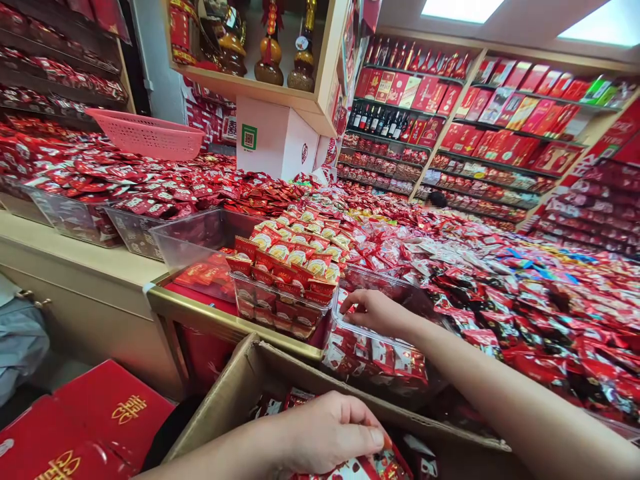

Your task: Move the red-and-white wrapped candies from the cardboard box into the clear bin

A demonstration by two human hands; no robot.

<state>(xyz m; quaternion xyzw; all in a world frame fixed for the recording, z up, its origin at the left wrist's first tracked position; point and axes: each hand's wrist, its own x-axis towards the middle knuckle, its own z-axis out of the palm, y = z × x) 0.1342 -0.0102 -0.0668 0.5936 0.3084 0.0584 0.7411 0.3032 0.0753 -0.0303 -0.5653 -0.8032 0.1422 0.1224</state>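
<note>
My left hand (327, 433) is closed over red candy packets (375, 467) inside an open cardboard box (235, 393) at the bottom of the view. My right hand (375, 310) reaches forward into a clear plastic bin (370, 333) partly filled with red and white packets; its fingers curl down onto the packets inside. Just left of that bin stands another clear bin (280, 307) stacked neatly with red and yellow packets.
A nearly empty clear bin (200, 247) sits further left. Heaps of red packets cover the counter ahead and to the right. A pink basket (147, 133) rests on the left heap. Shelves of red boxes and bottles line the back wall. Red gift boxes (95, 420) lie at lower left.
</note>
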